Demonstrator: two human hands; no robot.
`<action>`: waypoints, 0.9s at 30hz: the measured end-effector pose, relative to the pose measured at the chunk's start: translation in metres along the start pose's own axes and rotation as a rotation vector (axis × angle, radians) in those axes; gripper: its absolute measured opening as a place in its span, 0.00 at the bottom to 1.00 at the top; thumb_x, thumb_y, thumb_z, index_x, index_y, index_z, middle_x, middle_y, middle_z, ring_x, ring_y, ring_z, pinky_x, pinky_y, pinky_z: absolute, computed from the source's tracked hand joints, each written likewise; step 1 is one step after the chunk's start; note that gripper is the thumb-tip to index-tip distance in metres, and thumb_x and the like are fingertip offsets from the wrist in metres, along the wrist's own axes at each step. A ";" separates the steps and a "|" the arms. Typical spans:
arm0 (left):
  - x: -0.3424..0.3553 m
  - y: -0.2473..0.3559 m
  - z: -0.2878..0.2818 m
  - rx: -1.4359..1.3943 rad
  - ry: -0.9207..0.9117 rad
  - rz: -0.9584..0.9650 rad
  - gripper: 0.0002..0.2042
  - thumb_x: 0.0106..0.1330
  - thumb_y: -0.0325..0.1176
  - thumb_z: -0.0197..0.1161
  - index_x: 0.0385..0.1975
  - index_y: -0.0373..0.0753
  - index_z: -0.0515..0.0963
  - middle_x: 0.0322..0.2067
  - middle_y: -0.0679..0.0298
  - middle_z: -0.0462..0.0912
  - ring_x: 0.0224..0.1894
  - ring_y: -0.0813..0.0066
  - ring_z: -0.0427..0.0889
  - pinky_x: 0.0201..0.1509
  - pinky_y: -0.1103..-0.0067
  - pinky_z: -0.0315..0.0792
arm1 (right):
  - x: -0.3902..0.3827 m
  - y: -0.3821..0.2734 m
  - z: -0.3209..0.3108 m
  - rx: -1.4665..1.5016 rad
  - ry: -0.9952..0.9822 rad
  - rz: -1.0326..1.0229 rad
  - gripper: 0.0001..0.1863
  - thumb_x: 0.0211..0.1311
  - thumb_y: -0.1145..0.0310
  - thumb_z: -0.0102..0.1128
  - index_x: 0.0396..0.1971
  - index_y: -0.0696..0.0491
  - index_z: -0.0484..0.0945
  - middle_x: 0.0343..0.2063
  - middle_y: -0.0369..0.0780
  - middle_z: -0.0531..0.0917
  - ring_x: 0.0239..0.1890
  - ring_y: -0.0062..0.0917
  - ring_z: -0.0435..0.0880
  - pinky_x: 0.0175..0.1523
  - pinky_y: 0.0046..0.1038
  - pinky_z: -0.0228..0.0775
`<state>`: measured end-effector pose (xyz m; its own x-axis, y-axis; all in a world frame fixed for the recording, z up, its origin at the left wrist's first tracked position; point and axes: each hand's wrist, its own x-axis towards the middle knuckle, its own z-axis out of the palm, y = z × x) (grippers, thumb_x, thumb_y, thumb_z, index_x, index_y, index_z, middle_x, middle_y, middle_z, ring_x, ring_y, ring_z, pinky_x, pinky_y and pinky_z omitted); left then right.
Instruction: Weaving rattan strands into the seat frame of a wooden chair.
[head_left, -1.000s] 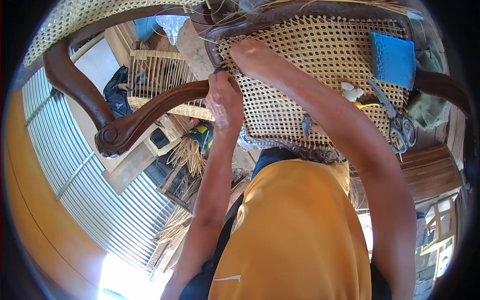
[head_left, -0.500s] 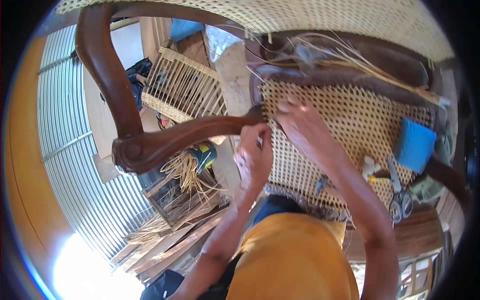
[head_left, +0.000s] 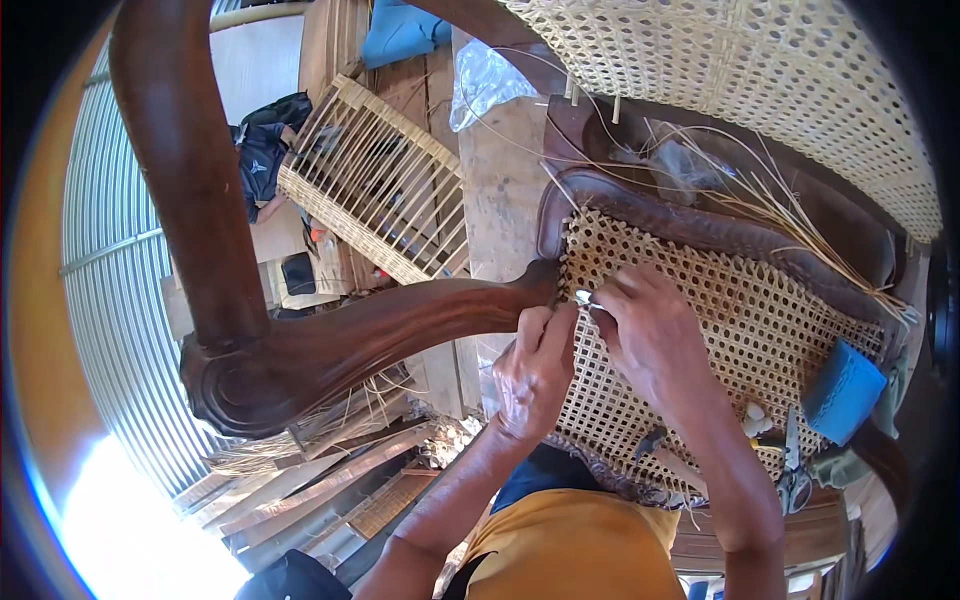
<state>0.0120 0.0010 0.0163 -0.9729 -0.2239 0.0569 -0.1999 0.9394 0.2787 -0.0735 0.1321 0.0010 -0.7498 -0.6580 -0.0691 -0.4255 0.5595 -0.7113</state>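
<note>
My left hand (head_left: pixel 533 375) is closed at the left edge of the woven cane seat (head_left: pixel 722 320), beside the carved dark armrest (head_left: pixel 400 315); what its fingers grip is hidden. My right hand (head_left: pixel 650 335) is curled just to its right over the weave, gripping a small pale, shiny piece (head_left: pixel 590 298) too small to identify. On the seat lie scissors (head_left: pixel 795 485), a blue foam block (head_left: pixel 842 392), a small white lump (head_left: pixel 755 418) and a hammer-like tool (head_left: pixel 655 442).
A cane backrest (head_left: pixel 730 60) arches above, with loose cane strands (head_left: pixel 820 240) beneath it. Beyond the armrest are a rattan rack (head_left: pixel 370 180), clear plastic (head_left: pixel 485 85), a person's dark-clothed part (head_left: pixel 260 165) and scrap wood (head_left: pixel 330 470). Corrugated sheeting (head_left: pixel 115 300) stands left.
My view has shifted, so the chair sits lower and more backrest shows. My hands have drawn together at the seat's left edge, and a small pale piece now shows in my right fingers.
</note>
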 end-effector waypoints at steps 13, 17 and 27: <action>0.020 0.017 0.001 0.192 -0.097 0.034 0.05 0.56 0.17 0.56 0.29 0.33 0.70 0.30 0.54 0.67 0.21 0.55 0.79 0.21 0.66 0.76 | -0.017 0.016 0.006 0.162 0.073 0.136 0.11 0.54 0.71 0.66 0.36 0.57 0.78 0.32 0.43 0.80 0.31 0.37 0.84 0.36 0.34 0.78; 0.023 0.021 0.008 0.270 -0.098 -0.079 0.00 0.60 0.23 0.61 0.29 0.35 0.77 0.30 0.57 0.73 0.24 0.55 0.81 0.27 0.67 0.76 | -0.016 0.019 0.007 0.197 0.071 0.156 0.09 0.53 0.72 0.66 0.34 0.56 0.80 0.32 0.43 0.81 0.31 0.37 0.84 0.36 0.35 0.78; 0.024 0.018 0.015 0.270 -0.010 -0.030 0.02 0.61 0.23 0.59 0.27 0.33 0.75 0.30 0.55 0.73 0.22 0.56 0.81 0.21 0.67 0.75 | -0.016 0.021 0.012 0.264 0.122 0.171 0.08 0.52 0.74 0.66 0.32 0.58 0.80 0.30 0.45 0.81 0.31 0.39 0.84 0.37 0.36 0.77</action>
<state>-0.0168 0.0160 0.0085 -0.9670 -0.2510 0.0428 -0.2506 0.9680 0.0139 -0.0644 0.1484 -0.0217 -0.8610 -0.4916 -0.1303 -0.1540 0.4961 -0.8545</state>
